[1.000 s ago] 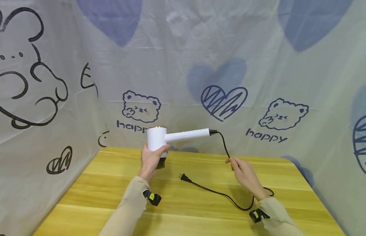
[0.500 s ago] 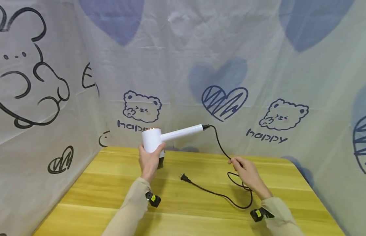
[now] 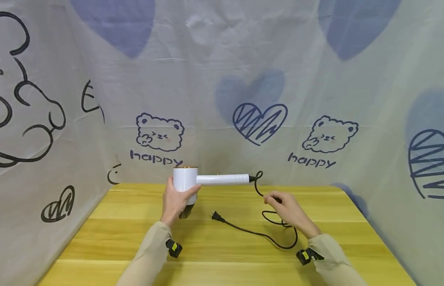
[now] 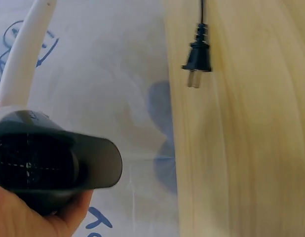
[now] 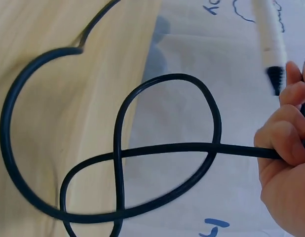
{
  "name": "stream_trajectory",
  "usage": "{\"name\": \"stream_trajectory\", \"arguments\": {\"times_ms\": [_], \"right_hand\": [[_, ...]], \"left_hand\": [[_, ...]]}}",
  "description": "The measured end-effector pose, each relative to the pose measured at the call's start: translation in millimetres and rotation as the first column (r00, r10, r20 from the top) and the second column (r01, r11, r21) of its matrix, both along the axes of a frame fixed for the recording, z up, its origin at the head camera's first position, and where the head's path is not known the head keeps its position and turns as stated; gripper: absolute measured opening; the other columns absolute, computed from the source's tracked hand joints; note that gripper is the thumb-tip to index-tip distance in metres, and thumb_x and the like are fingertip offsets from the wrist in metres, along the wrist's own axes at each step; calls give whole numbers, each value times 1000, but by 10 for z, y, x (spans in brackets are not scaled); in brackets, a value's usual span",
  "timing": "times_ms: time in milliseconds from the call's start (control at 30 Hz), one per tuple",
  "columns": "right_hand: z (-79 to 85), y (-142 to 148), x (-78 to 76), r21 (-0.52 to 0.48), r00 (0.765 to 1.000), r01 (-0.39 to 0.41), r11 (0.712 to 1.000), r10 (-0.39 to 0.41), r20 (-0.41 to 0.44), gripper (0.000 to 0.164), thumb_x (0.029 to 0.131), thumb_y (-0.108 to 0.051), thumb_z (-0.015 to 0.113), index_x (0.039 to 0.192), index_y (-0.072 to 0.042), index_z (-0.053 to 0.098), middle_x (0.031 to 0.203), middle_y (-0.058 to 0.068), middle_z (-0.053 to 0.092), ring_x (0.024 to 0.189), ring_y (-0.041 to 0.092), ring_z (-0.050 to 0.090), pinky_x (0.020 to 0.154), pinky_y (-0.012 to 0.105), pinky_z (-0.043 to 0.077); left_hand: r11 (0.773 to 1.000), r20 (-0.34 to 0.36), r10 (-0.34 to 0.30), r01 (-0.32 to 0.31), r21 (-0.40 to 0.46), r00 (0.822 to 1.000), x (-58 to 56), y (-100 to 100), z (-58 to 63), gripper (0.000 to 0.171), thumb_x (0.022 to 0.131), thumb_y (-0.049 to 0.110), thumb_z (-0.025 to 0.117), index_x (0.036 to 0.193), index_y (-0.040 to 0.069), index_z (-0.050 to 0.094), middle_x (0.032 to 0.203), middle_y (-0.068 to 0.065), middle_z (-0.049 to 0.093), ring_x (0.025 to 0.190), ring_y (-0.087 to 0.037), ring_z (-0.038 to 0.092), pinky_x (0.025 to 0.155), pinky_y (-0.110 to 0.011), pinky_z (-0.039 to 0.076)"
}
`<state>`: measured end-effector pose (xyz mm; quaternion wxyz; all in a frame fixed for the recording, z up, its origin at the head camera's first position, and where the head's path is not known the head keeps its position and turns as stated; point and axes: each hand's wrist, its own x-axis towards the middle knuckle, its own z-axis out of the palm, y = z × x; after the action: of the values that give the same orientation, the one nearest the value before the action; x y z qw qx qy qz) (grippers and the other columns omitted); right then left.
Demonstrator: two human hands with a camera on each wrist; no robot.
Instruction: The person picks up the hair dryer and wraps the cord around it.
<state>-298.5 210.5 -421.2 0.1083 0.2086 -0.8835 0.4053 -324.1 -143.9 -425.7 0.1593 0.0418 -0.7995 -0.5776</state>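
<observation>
A white hair dryer is held above the table, its handle pointing right and about level. My left hand grips the barrel, thumb across the front. The dark nozzle faces downward, seen close up in the left wrist view. Farther right, my right hand holds the black cord in curled fingers, a short way from the handle's end. Between handle and hand the cord makes a small loop. Its other length hangs in loops below the right hand and runs to a two-pin plug near the middle.
The wooden table has its far edge close behind the hair dryer. A pale printed cloth with hearts and bears hangs at the back and both sides. Each wrist carries a small black camera.
The left hand has lowered the hair dryer, and its handle has gone from tilted upward to nearly level. The cord by the handle has slackened into a small loop. The head view has shifted slightly.
</observation>
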Motion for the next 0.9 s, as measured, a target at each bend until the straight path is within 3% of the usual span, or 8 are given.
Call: {"name": "stream_trajectory", "arguments": {"times_ms": [200, 400, 567, 700, 800, 867, 900], "right_hand": [[188, -91, 7, -74, 1000, 18, 997, -18, 5, 33, 105, -33, 44, 114, -13, 69, 66, 1, 42, 48, 7, 29, 48, 27, 34], [446, -173, -10, -150, 999, -24, 988, 30, 35, 37, 107, -30, 38, 126, -11, 63, 63, 3, 38, 45, 7, 24, 40, 25, 27], [519, -323, 9, -36, 998, -56, 998, 57, 11, 41, 107, -22, 36, 142, -7, 51, 66, 1, 42, 45, 5, 25, 41, 24, 26], [422, -456, 24, 135, 995, -99, 986, 102, -16, 44, 107, -17, 36, 149, -10, 40, 78, 4, 54, 52, 4, 33, 61, 27, 42], [327, -508, 10, 217, 994, -89, 972, 101, -43, 42, 105, -15, 42, 147, -12, 45, 88, 5, 61, 55, 4, 35, 71, 28, 44], [280, -518, -8, 221, 994, -87, 971, 98, -38, 39, 104, -14, 46, 143, -13, 51, 85, 5, 63, 54, 4, 36, 62, 26, 44], [257, -515, -22, 214, 995, -92, 972, 99, -23, 38, 103, -14, 47, 141, -13, 54, 76, 3, 57, 51, 5, 34, 57, 26, 42]], "left_hand": [[998, -67, 50, -52, -41, 997, -8, 75, -120, 91, 70, 38, 86, 143, 12, 37, 119, -14, 59, 100, -32, 61, 81, -45, 56], [992, -133, 114, -121, -46, 984, -26, 237, -183, 90, 69, 35, 86, 143, 15, 39, 112, -13, 63, 91, -30, 64, 72, -42, 58], [985, -141, 165, -169, -18, 976, -64, 371, -173, 91, 70, 39, 86, 143, 14, 39, 111, -14, 63, 90, -30, 63, 71, -41, 56], [981, -92, 193, -192, 21, 977, -90, 431, -150, 90, 70, 44, 85, 141, 11, 39, 115, -15, 61, 95, -31, 61, 77, -44, 54], [982, -49, 183, -181, 51, 982, -88, 436, -146, 88, 71, 42, 84, 139, 9, 40, 119, -16, 59, 101, -33, 60, 83, -46, 53], [985, -14, 152, -150, 90, 988, -77, 423, -148, 86, 72, 41, 84, 138, 8, 41, 121, -16, 58, 103, -33, 59, 85, -46, 53], [984, 10, 126, -126, 124, 992, -71, 411, -152, 86, 72, 41, 84, 138, 8, 41, 122, -15, 57, 104, -32, 59, 86, -46, 54]]}}
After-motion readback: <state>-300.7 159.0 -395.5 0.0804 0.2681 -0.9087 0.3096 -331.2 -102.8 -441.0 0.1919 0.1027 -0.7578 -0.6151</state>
